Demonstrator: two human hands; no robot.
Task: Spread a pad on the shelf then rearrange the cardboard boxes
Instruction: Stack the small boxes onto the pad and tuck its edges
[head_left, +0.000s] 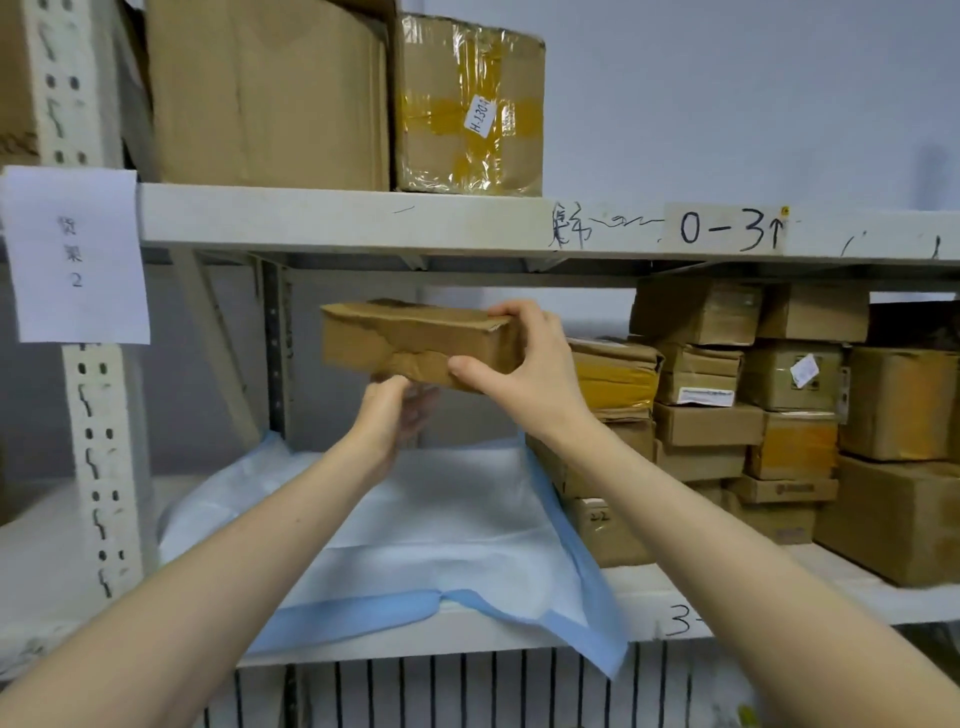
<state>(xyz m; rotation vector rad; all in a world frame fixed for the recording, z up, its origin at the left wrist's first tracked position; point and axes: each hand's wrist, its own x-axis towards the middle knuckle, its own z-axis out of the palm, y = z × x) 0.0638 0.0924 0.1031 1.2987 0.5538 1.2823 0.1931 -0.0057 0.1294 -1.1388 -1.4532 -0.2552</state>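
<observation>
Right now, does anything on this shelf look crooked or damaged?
The pad lies askew: its right edge rides up against the stacked boxes and a front corner droops over the shelf edge. The box held by the left hand and right hand looks crumpled.

I work from a single view, the head camera, worn on the person and facing the shelving almost square-on with a slight downward tilt. It sits close: both forearms run in from the bottom corners, and the left hand (389, 415) and right hand (530, 374) meet at a cardboard box (415, 338) near the frame's centre. The wide lens takes in the upper shelf (337, 218) across the top third. The lower shelf (649, 597) with its pad (441, 509) fills the bottom half, a perforated upright (98, 441) stands at left and stacked boxes (779, 405) at right.
</observation>
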